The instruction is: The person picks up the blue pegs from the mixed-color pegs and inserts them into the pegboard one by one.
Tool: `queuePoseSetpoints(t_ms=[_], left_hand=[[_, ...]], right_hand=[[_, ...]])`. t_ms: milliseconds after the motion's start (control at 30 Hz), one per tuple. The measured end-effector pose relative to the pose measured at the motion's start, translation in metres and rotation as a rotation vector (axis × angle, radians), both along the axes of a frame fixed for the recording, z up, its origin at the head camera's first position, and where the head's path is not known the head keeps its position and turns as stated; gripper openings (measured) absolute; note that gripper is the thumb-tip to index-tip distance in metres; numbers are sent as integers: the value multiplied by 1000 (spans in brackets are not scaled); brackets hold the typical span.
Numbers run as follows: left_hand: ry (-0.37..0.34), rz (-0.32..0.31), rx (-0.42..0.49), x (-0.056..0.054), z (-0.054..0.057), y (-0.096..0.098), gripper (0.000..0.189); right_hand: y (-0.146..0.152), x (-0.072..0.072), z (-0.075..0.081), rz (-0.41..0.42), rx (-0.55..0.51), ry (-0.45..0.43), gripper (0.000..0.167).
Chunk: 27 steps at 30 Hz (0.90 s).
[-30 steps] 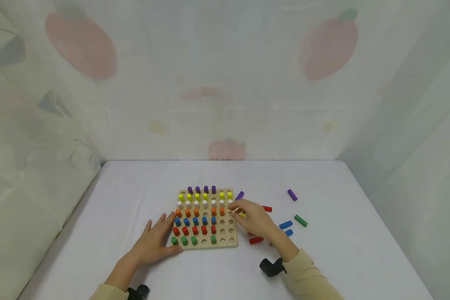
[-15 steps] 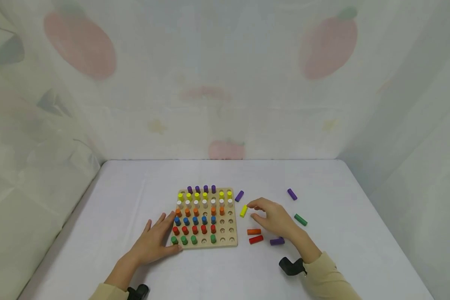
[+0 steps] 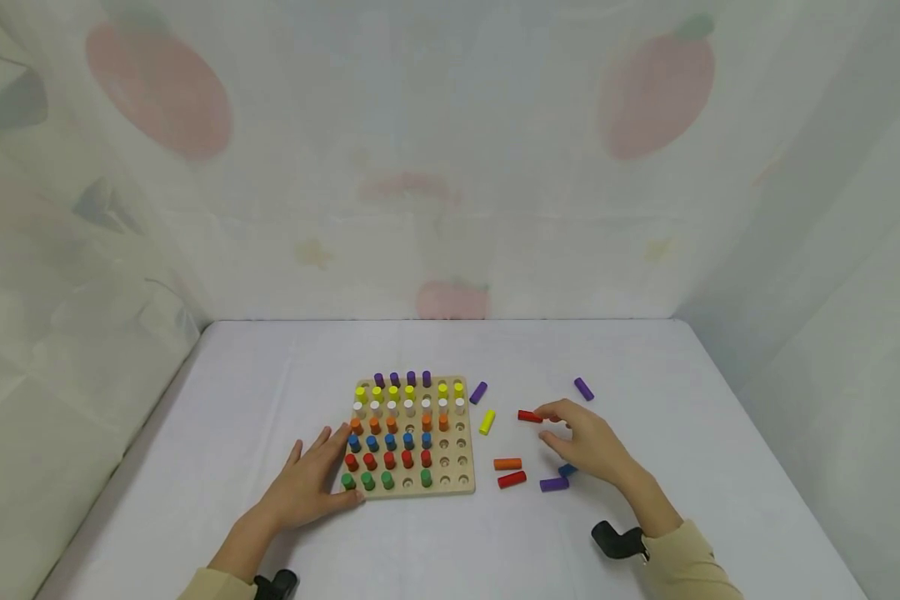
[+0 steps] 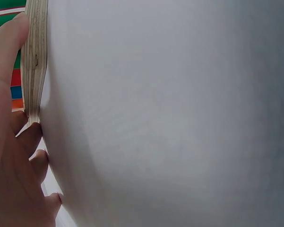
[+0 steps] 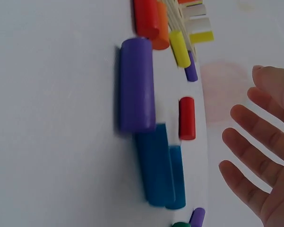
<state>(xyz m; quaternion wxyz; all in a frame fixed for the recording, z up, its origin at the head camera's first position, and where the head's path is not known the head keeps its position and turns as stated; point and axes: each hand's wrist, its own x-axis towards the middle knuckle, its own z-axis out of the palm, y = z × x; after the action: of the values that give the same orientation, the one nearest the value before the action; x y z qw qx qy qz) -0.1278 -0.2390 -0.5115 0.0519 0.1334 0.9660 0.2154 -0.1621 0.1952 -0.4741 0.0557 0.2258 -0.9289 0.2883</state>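
A wooden pegboard (image 3: 470, 454) holds rows of upright coloured pegs; several holes on its right side are bare. My left hand (image 3: 307, 483) rests along its left edge with spread fingers. In the left wrist view, the thumb (image 4: 20, 33) lies on the board's edge near green pegs. My right hand (image 3: 588, 446) hovers over loose pegs, fingertips close to a red peg (image 3: 528, 416). The right wrist view shows that hand (image 5: 274, 151) with fingers apart and nothing in it. Beneath it lie a purple peg (image 5: 138, 85) and two blue pegs (image 5: 154, 165), largely hidden in the head view.
Between board and right hand lie a yellow peg (image 3: 487, 422), an orange peg (image 3: 507, 463) and another red peg (image 3: 512, 479). Farther back are two purple pegs, one near the board (image 3: 479, 392), the other purple peg (image 3: 584, 389) farther right. A green peg (image 5: 181, 224) shows at the frame's edge.
My right hand has moved rightward from the board's right edge, past the yellow peg, to the loose red peg. My left hand and the board stay put.
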Motion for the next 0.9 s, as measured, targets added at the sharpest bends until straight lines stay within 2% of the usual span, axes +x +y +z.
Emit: queuePoseSetpoints(t_ms=[433, 900], left_hand=[[3, -6, -5, 2, 4, 1, 106], [-10, 5, -10, 1, 1, 0, 107]], right_hand=[[24, 4, -9, -61, 92, -47, 34], [35, 6, -15, -59, 177, -16, 30]])
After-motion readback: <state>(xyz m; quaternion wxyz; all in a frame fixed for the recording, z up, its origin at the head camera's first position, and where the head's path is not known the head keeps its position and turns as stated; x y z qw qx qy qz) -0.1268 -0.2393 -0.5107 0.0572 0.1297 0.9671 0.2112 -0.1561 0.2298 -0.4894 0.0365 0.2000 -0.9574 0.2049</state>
